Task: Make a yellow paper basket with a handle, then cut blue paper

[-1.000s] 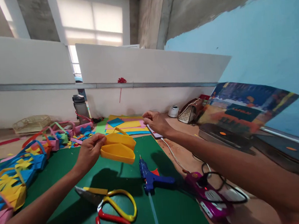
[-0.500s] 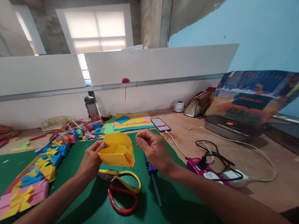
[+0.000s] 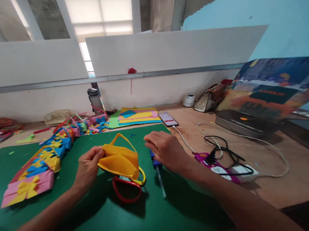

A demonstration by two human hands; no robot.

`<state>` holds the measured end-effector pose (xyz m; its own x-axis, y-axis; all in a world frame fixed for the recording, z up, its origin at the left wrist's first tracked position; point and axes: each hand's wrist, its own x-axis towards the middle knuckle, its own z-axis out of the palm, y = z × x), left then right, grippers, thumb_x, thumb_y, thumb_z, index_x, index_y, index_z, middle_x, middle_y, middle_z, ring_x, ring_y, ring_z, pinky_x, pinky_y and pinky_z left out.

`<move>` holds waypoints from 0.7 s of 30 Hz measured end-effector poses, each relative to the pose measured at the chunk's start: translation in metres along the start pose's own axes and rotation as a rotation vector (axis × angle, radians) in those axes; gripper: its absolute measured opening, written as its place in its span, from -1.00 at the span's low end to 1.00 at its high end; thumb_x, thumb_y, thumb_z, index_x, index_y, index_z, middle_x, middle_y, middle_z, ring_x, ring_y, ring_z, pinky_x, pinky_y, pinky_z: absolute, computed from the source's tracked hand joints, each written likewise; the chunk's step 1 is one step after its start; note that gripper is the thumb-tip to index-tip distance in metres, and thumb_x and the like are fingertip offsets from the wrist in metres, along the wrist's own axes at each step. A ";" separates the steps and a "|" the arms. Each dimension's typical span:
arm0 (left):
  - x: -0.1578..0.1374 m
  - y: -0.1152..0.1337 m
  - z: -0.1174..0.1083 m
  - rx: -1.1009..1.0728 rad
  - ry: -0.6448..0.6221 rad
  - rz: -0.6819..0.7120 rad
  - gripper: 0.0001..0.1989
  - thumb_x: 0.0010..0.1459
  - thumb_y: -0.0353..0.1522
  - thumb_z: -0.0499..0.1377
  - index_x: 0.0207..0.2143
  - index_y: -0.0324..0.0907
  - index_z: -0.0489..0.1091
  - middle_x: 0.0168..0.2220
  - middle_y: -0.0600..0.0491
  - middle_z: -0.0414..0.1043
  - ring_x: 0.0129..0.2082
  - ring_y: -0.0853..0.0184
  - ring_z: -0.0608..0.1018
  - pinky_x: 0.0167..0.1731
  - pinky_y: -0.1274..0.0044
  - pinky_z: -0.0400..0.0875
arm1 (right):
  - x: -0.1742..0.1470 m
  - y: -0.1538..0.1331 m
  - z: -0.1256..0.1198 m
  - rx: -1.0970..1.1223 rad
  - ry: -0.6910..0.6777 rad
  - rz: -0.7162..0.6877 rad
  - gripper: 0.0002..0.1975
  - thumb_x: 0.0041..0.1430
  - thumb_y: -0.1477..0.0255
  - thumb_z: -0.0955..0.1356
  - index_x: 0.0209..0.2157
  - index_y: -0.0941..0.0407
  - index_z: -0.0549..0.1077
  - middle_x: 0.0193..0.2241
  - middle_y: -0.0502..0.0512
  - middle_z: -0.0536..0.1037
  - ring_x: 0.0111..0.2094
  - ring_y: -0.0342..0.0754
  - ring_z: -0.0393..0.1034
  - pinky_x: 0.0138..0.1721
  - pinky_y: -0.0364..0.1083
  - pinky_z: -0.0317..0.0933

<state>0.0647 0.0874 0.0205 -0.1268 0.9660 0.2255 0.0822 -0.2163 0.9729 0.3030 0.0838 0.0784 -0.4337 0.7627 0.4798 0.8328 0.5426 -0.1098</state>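
My left hand [image 3: 88, 168] pinches the left edge of a small yellow paper bag [image 3: 120, 161], tilted in the air, with a thin yellow strap handle [image 3: 121, 137] arching above it. Beneath the bag lie scissors with a red handle loop [image 3: 127, 200] and a yellow one; their blades are hidden. To the right of the bag, my right hand [image 3: 165, 148] has its fingers curled together, and whatever they hold, if anything, is hidden. Just below that hand a blue glue gun [image 3: 155, 161] rests on the green mat [image 3: 90, 220], a clear glue stick [image 3: 161, 183] projecting towards me.
Finished paper bags with bows [image 3: 30, 182] line the left side. Coloured paper sheets [image 3: 141, 119], a phone [image 3: 168, 120] and a bottle [image 3: 94, 100] stand farther back. On the right are a purple power strip [image 3: 202, 157], tangled cables, a handbag [image 3: 207, 98] and a dark case [image 3: 244, 123].
The yellow bag has turned in my left hand, bringing its strap handle into view, and now covers the scissor blades. My right hand stays near the glue gun, fingers still curled. The camera has tilted down.
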 end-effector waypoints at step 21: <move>0.004 -0.006 -0.003 -0.028 -0.085 -0.017 -0.74 -0.06 -0.18 0.19 -0.48 -0.21 0.40 -0.54 0.13 0.41 -0.55 0.42 0.43 -0.53 0.64 0.31 | 0.001 0.040 0.042 -0.527 -0.376 0.300 -0.73 0.08 0.69 0.19 -0.28 0.28 0.47 -0.30 0.43 0.51 -0.22 0.16 0.39 -0.28 0.02 0.14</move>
<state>0.0611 0.0926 0.0159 -0.0434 0.9778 0.2050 0.0533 -0.2027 0.9778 0.3216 0.1208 0.0376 -0.1696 0.9738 0.1513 0.9493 0.1202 0.2905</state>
